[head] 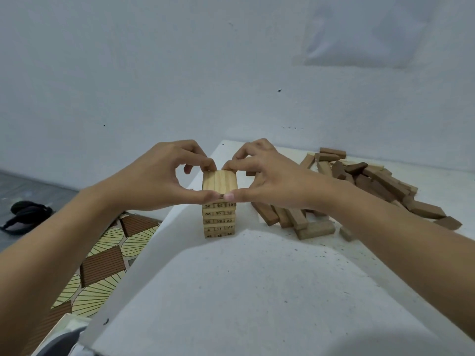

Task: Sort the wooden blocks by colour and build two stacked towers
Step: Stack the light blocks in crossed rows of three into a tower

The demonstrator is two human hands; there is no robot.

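A tower of light wooden blocks point(219, 219) with printed numbers on their ends stands on the white table point(244, 291). Its top layer point(219, 180) is three light blocks side by side. My left hand point(156, 181) pinches that layer from the left, thumb at the near edge and fingertips at the far edge. My right hand point(267, 181) pinches it the same way from the right. A loose pile of dark brown blocks point(370, 181), with a few light ones among them, lies to the right of the tower, partly behind my right forearm.
More brown blocks point(290, 218) lie just right of the tower's base. The table's left edge runs diagonally; below it is a patterned floor mat point(108, 258) and a black object point(25, 213) on the grey floor. A pale wall stands behind the table.
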